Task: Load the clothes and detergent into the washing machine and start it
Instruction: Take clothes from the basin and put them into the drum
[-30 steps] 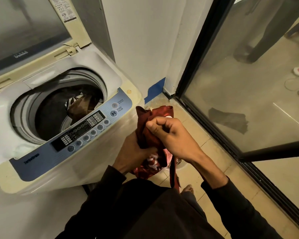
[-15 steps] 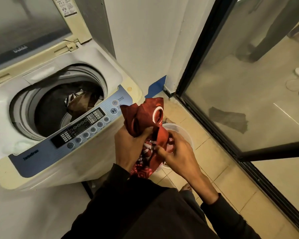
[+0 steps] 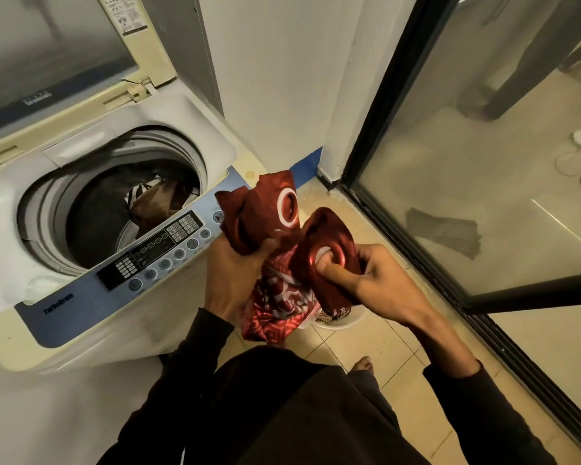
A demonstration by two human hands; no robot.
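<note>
The left hand (image 3: 230,273) is gripping a bunched fold of the red patterned cloth (image 3: 275,263), fingers curled round it, just in front of the washing machine's control panel (image 3: 155,253). The right hand (image 3: 366,280) is pinching another fold of the same cloth, thumb pressing beside a printed ring. The cloth is hanging between both hands, its lower end drooping over a white basin (image 3: 344,322) on the tiled floor (image 3: 399,330). To the left the washing machine (image 3: 91,330) is standing with its lid (image 3: 47,52) raised, and brown clothes (image 3: 155,206) are lying in the drum (image 3: 47,223). A bare foot (image 3: 363,364) is showing below the basin, and a glass door (image 3: 483,196) is standing to the right
</note>
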